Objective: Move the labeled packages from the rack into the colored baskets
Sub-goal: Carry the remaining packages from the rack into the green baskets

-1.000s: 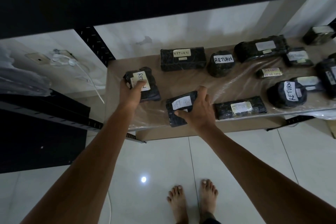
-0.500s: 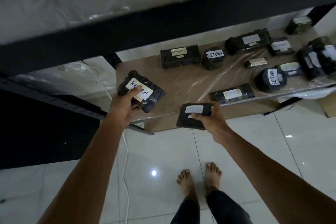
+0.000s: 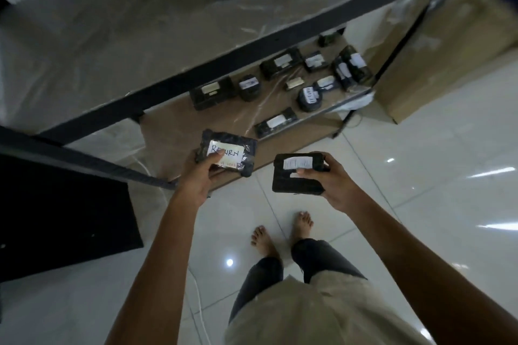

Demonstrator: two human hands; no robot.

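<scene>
Carry step: the left hand [image 3: 196, 176] gripped the RETURN package [image 3: 227, 152] at centre frame, clear of the rack [image 3: 176, 129] - the right hand [image 3: 333, 179] clasped a second package [image 3: 297, 175] just right of it. No basket showed, so the next move likely meant turning to find one.

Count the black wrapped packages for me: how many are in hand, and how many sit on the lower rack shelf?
Black plastic-wrapped packages held: 2, one in the left hand, one in the right hand
Packages on the brown lower shelf: 11, counting the overlapping far-right pair as two
Total: 13
</scene>
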